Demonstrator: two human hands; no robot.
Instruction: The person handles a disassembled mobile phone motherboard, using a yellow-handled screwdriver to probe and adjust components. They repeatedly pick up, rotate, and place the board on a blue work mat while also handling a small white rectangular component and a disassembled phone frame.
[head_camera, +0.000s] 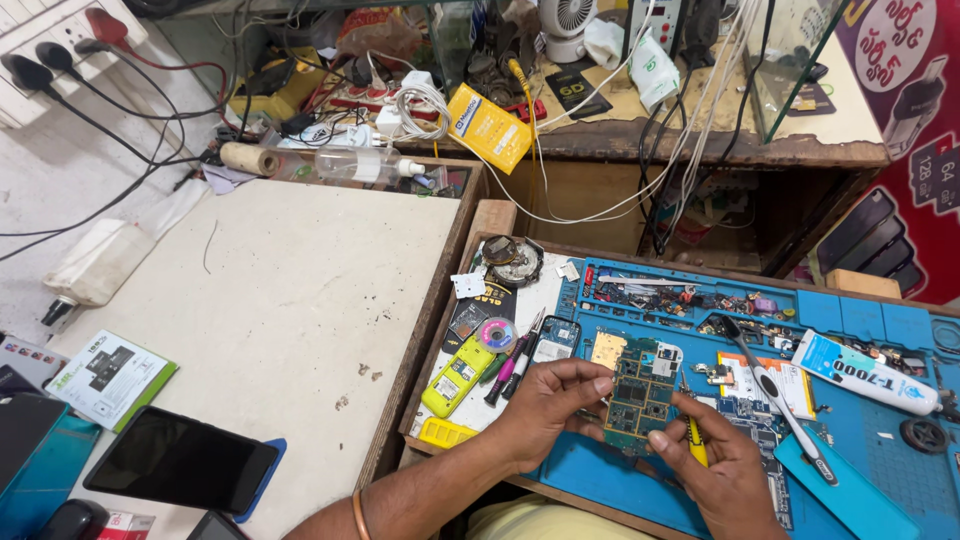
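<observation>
1. Where the right hand (722, 478) closes around the yellow-handled tool (694, 437), the palm hides most of the handle and the thin tip is too small to make out clearly; it seems to meet the right edge of the circuit board (638, 394)
2. Fingers of the left hand (548, 405) pinch the board's left edge and cover that edge; the forearm, wearing a copper bangle (360, 513), is cut off by the bottom of the view
3. The green circuit board sits between the two hands, over the blue work mat (590, 475) on the desk, its long axis running roughly up and down in the view, component side up
4. The tool stands nearly upright, tip pointing away from the person, toward the top of the view
5. Small parts in the mat's upper trays are too tiny to identify
6. Left of the mat lie a yellow phone (457, 376), a black phone (181, 460) on the pale desk (300, 290), and right of the hands a white glue tube (862, 372)
</observation>
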